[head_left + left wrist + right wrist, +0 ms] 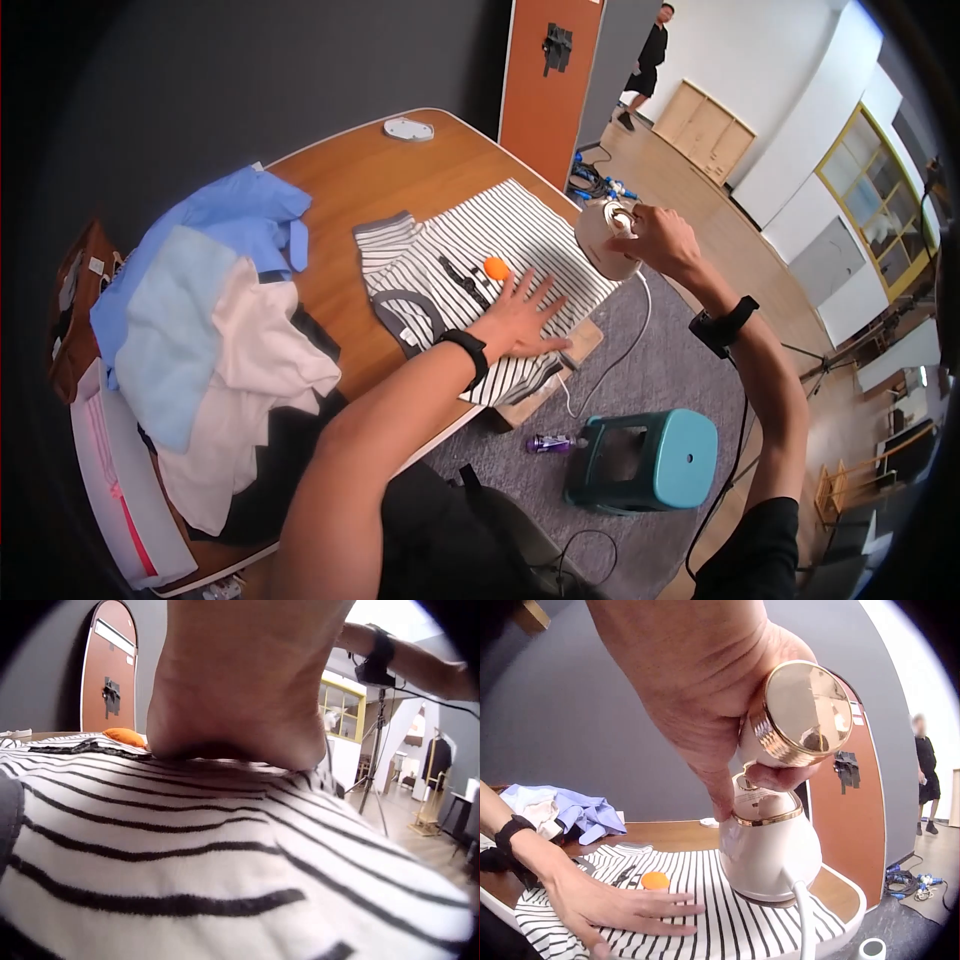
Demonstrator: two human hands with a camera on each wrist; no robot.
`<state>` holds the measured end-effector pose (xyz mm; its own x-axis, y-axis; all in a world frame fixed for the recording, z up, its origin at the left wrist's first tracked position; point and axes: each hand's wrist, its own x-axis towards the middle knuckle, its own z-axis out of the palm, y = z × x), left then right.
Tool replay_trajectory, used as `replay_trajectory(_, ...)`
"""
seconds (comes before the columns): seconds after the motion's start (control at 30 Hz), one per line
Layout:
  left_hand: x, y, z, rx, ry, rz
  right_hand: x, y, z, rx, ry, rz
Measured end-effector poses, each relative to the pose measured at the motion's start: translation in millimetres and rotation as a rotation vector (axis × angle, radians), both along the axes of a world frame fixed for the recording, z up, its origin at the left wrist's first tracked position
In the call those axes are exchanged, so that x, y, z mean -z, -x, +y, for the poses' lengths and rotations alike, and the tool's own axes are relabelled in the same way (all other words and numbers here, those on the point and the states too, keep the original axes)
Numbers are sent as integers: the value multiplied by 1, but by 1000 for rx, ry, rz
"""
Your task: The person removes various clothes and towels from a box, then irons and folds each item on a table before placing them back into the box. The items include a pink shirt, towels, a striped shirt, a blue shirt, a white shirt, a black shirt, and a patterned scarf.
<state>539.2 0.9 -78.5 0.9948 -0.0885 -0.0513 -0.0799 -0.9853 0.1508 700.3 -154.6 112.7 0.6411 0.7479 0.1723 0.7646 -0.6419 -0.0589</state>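
in the head view, the left hand (pixel 518 318) lay with fingers outspread and released on a white, black-striped fabric shirt (pixel 500 225) atop a brown wooden table (pixel 340 185). between one and two o'clock from that hand, the right hand (pixel 662 240) grasped a white, rounded, gold-trimmed iron (pixel 597 245) by its handle.

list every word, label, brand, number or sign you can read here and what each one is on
No text can be read for certain.
Black print on the striped shirt: too small and partly covered.
White collar tag on that shirt: too small.
Faint marks on the iron: too small.
Purple bottle on the floor: too small.
White strip on the orange board: too blurred.
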Motion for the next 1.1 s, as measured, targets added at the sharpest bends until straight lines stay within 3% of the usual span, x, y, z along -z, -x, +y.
replay_trajectory(0.03, -20, 14, -5, 66, 32, 43, -4, 3, 4, -19, 4, -3)
replay_trajectory(0.13, -28, 54, -6, 184, 358, -64, -15, 20, 17, -100, -40, -16)
replay_trajectory(0.17, -33, 72, -3, 159, 274, -134, -20, 27, 24, -141, -20, -36)
replay_trajectory(0.3, -27, 142, -3, -223, -2, -98, -29, 45, 64, -305, 40, -57)
replay_trajectory(0.4, 3, 172, 0, -224, 63, -82, -31, 82, 98, -391, 89, -88)
replay_trajectory(0.67, 2, 181, -14, -214, 39, -50, 16, 159, 195, -561, 298, -47)
replay_trajectory(0.8, 0, 182, -15, -213, 66, -59, 51, 154, 229, -558, 303, 0)
replay_trajectory(1.1, -9, 182, -23, -230, 47, 22, 54, 118, 288, -437, 288, 21)
